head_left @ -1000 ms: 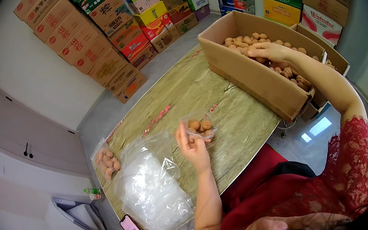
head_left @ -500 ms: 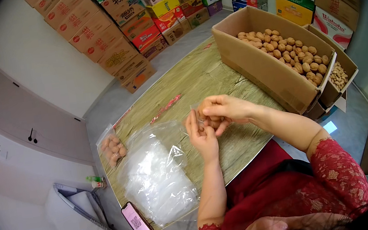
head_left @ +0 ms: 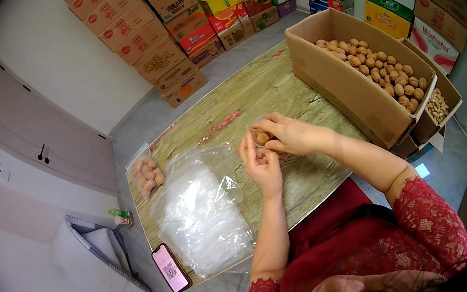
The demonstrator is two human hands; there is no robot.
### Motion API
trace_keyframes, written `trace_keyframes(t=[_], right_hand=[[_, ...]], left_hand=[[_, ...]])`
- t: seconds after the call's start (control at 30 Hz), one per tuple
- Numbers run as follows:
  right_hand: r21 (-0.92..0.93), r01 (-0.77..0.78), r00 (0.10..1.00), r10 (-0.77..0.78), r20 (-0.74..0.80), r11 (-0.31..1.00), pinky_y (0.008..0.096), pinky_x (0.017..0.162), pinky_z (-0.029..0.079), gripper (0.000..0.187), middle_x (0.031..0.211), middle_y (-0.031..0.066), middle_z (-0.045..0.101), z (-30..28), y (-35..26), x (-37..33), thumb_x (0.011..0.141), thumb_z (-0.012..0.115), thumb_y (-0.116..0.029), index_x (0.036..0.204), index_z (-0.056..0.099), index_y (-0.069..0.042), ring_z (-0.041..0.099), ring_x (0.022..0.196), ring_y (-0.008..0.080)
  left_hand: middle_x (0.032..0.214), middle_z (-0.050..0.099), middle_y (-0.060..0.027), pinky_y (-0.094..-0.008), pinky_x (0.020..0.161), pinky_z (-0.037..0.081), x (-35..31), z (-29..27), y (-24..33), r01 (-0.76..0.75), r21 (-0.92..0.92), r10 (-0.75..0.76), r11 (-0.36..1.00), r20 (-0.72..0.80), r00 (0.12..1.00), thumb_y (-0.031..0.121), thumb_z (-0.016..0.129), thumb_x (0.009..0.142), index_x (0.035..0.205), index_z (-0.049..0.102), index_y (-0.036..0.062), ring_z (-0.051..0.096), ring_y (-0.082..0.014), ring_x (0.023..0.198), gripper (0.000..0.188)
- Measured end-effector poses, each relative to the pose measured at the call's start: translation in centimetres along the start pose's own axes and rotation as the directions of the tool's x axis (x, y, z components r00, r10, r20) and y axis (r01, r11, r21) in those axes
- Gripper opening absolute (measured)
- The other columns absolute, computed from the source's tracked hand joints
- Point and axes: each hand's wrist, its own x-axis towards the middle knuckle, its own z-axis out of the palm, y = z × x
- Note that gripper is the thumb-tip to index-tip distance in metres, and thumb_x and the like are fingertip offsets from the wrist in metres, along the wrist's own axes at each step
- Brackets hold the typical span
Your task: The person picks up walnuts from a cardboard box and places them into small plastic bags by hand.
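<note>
Walnuts sit in a bag pinched by the left hand — right hand curved over them, its grip I cannot tell.

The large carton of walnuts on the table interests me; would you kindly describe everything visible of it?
The carton is long, open-topped and brown, apparently cardboard. Whole walnuts lie heaped inside, leaving more bare wall at the far end. It stands slantwise on the wood-patterned table, to the person's right. Another open box of small pale nuts sits along its right side; I cannot tell if they touch. Both hands are away from it.
</note>
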Motion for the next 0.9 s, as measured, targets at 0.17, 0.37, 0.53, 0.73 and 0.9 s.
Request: trace_keyframes(t=[0.17, 0.37, 0.53, 0.73, 0.9], right_hand=[[-0.282, -0.124, 0.950, 0.196, 0.244, 0.951, 0.0458, 0.080, 0.052, 0.042, 0.118, 0.0184, 0.052, -2.7, -3.6, -0.7, 0.087, 0.059, -0.018, 0.128, 0.048, -0.013, 0.061, 0.099, 0.0366], [-0.045, 0.065, 0.986, -0.057, 0.157, 0.997, 0.0435, 0.081, 0.050, 0.039, 0.108, 0.0134, 0.055, -3.4, -2.5, -3.6, 0.081, 0.066, -0.012, 0.118, 0.054, -0.011, 0.058, 0.097, 0.0340], [-0.070, 0.081, 0.996, -0.077, 0.054, 0.994, 0.0399, 0.084, 0.048, 0.023, 0.101, 0.0117, 0.057, -2.5, -1.6, -3.4, 0.078, 0.069, -0.012, 0.098, 0.061, -0.006, 0.055, 0.098, 0.0311], [0.118, 0.207, 0.978, -0.209, 0.003, 0.971, 0.0388, 0.086, 0.046, 0.013, 0.103, 0.0101, 0.058, -4.8, -2.7, -2.3, 0.077, 0.070, -0.009, 0.083, 0.059, -0.004, 0.052, 0.101, 0.0306], [0.370, 0.303, 0.903, -0.388, 0.182, 0.878, 0.0389, 0.087, 0.045, 0.011, 0.103, 0.0095, 0.058, -5.7, -3.8, -2.0, 0.077, 0.066, -0.007, 0.083, 0.058, -0.003, 0.052, 0.103, 0.0307]], left_hand=[[0.136, 0.041, -0.0117, -0.0216, 0.060, 0.056, 0.1, 0.2, 1.9, 0.109, -0.215, -0.126, 0.971, -0.068, 0.990, -0.015, 0.043, 0.083, 0.138, 0.040, -0.0062, 0.058, -0.0083, 0.075, 0.056], [0.138, 0.042, -0.0126, -0.0209, 0.058, 0.055, 0.8, -0.7, 3.0, 0.110, -0.280, -0.143, 0.954, -0.103, 0.984, -0.012, 0.045, 0.085, 0.139, 0.040, -0.0050, 0.056, -0.0065, 0.070, 0.055], [0.137, 0.042, -0.0138, -0.0214, 0.058, 0.056, 0.7, -0.7, 2.8, 0.117, -0.295, -0.130, 0.948, -0.024, 0.991, -0.011, 0.046, 0.086, 0.139, 0.041, -0.0039, 0.056, -0.0057, 0.068, 0.054], [0.135, 0.049, -0.0142, -0.0221, 0.065, 0.051, 1.1, -2.2, 1.8, 0.095, -0.284, -0.133, 0.954, -0.120, 0.984, 0.001, 0.048, 0.092, 0.140, 0.042, -0.0013, 0.054, -0.0054, 0.075, 0.048], [0.130, 0.054, -0.0146, -0.0329, 0.101, 0.038, 1.8, -2.9, -0.1, 0.237, -0.150, -0.246, 0.960, -0.045, 0.968, 0.022, 0.046, 0.100, 0.136, 0.047, -0.0013, 0.050, -0.0166, 0.117, 0.043]])
